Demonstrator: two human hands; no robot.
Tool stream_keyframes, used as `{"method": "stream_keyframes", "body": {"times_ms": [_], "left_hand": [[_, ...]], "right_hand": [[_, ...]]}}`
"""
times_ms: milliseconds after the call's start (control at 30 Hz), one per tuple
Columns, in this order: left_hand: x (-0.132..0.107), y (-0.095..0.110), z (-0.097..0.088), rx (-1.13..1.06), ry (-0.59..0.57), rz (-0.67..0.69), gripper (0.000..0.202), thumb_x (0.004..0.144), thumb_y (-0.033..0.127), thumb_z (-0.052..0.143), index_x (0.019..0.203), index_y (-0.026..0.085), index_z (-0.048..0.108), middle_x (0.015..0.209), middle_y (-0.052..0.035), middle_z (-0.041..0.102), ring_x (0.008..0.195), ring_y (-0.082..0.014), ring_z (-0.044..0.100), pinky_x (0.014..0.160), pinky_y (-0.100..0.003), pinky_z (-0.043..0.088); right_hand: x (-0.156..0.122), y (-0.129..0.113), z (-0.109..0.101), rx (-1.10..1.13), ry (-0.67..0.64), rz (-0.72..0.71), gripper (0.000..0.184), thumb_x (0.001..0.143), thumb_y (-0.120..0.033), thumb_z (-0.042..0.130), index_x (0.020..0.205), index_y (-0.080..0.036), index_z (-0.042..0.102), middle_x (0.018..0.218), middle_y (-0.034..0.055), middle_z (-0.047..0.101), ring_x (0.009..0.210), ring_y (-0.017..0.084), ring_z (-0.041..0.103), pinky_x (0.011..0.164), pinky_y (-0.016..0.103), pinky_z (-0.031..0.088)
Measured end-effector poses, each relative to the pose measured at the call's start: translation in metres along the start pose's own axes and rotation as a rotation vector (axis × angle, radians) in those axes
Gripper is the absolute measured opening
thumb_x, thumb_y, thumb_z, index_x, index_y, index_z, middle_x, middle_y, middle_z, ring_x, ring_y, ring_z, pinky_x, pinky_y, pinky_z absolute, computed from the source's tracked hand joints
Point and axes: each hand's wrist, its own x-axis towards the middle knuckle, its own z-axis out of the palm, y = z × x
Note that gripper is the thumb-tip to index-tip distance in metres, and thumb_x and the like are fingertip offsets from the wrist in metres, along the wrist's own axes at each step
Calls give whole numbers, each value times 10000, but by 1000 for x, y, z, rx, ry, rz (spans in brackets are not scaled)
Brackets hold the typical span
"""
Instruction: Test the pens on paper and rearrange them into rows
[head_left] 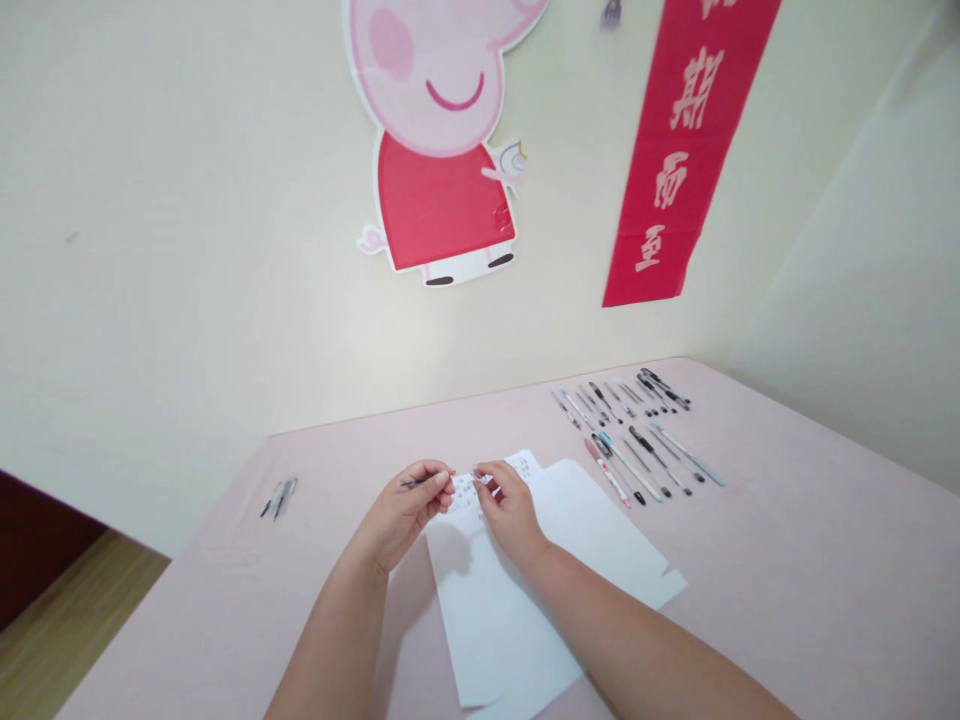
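Over a pink table (pixel 787 560), my left hand (pixel 409 510) pinches a thin dark pen refill (pixel 420 481) between thumb and fingers. My right hand (pixel 510 505) is closed on the other part of a pen (pixel 484 479), of which only a small bit shows. The two hands nearly meet above white sheets of paper (pixel 517 590). The top sheet carries some handwriting just beyond my fingers.
Two rows of several pens (pixel 637 435) lie at the table's far right. A couple of pens (pixel 279 496) lie at the far left edge. A cartoon pig cutout (pixel 442 140) and a red banner (pixel 679 150) hang on the wall behind. Wooden floor shows lower left.
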Motion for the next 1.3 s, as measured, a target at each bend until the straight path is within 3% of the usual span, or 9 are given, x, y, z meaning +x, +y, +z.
{"method": "stream_keyframes", "body": {"times_ms": [333, 733, 1100, 1300], "left_hand": [[0, 4, 3, 161, 114, 121, 289, 645, 360, 706, 772, 107, 648, 582, 7, 570, 496, -66, 497, 497, -195, 397], [-1, 12, 10, 495, 188, 139, 308, 620, 434, 652, 673, 131, 640, 532, 7, 571, 451, -88, 495, 473, -217, 398], [1, 6, 11, 625, 166, 147, 284, 669, 422, 593, 641, 142, 628, 516, 10, 554, 439, -87, 478, 457, -209, 386], [5, -3, 9, 702, 158, 158, 281, 678, 423, 591, 656, 150, 658, 503, 7, 546, 433, -99, 471, 438, -211, 365]], "right_hand": [[-1, 1, 0, 3, -25, -6, 199, 787, -147, 508, 949, -206, 609, 895, 32, 601, 714, 123, 555, 621, 237, 459], [0, -2, -2, -10, -45, -49, 200, 798, -153, 507, 949, -216, 623, 876, 34, 606, 730, 132, 554, 669, 256, 468], [-2, -10, -3, -41, -99, -90, 178, 817, -177, 506, 950, -211, 619, 867, 32, 609, 706, 124, 548, 668, 246, 455], [-4, -10, -1, -45, -124, -45, 153, 808, -208, 521, 938, -207, 601, 852, 23, 623, 616, 112, 534, 611, 242, 451]]}}
